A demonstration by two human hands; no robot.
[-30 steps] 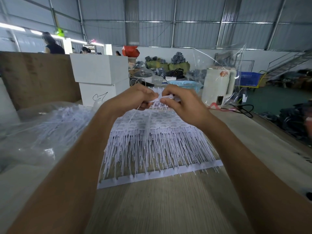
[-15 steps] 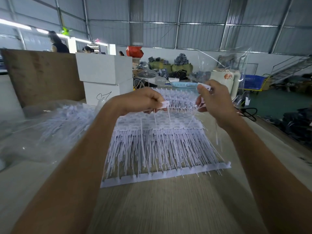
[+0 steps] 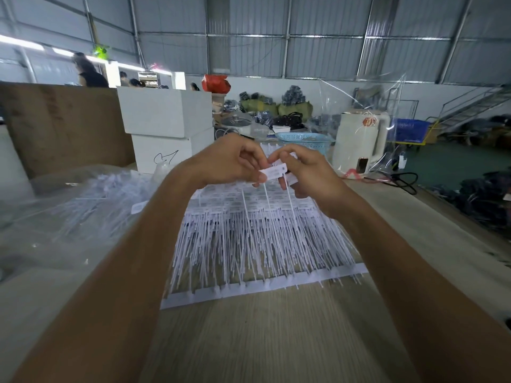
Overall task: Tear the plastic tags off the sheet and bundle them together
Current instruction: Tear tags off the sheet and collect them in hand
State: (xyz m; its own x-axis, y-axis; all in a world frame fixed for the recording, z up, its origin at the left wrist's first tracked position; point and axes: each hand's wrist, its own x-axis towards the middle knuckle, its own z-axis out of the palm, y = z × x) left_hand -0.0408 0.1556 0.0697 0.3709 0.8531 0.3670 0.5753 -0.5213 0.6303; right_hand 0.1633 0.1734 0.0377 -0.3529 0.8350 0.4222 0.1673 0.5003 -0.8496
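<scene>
Left hand: the left hand point(image 3: 229, 161) is up at centre frame, thumb and curled fingers pinching the left end of a white tag head.
Right hand: the right hand point(image 3: 307, 172) sits right against it, fingers curled, pinching the same small bunch from the right side.
Hands together: the two meet fingertip to fingertip, no gap to see between them.
Torn tags: the torn tags point(image 3: 273, 172) are held in the air between both hands, flat white heads at the top, thin tails hanging down toward the sheet; how many there are I cannot tell.
Sheet: the sheet of tags point(image 3: 257, 244) lies flat on the table in mid frame, directly below the hands, rows of white tails running to a white strip along its near edge.
Table: the wooden table point(image 3: 262, 341) fills the lower frame, both forearms reaching over it.
Plastic bag: a clear plastic bag point(image 3: 69, 211) holding more white tags lies at the left, just beside the sheet.
White boxes: two stacked white boxes point(image 3: 166, 128) stand behind, upper left of centre.
Kettle: a white kettle point(image 3: 359, 139) stands at upper right, near a blue basket point(image 3: 304, 139).
</scene>
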